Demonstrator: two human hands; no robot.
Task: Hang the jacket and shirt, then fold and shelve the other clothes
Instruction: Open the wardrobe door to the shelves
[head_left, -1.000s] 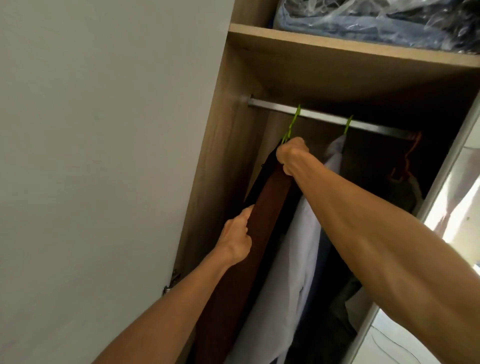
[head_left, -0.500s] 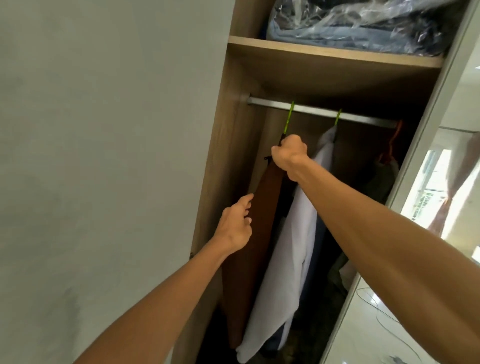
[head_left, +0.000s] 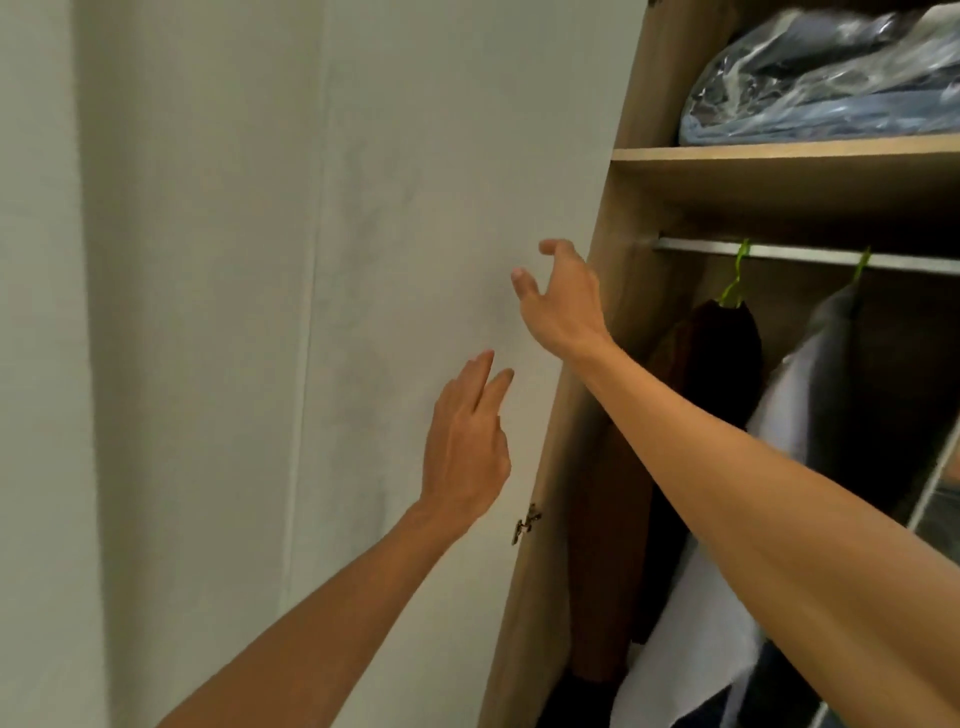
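A brown jacket (head_left: 613, 519) hangs from a green hanger (head_left: 733, 280) on the metal rail (head_left: 800, 255) inside the wardrobe. To its right a white shirt (head_left: 810, 395) hangs from a second green hanger (head_left: 860, 267). My right hand (head_left: 563, 296) is out in front of the white wardrobe door (head_left: 363, 312), fingers spread and loosely curved, holding nothing. Lower and to the left, my left hand (head_left: 467, 447) is raised with straight fingers before the same door, also empty. Whether either hand touches the door I cannot tell.
A wooden shelf (head_left: 779, 156) above the rail carries clothes wrapped in clear plastic (head_left: 821, 83). The wardrobe's wooden side panel (head_left: 587, 415) has a brass hinge (head_left: 525, 522) at its edge. Darker clothes hang deeper at the right.
Both hands have let go of the brown jacket and its hanger and moved left, out of the wardrobe. The view has swung left toward the door.
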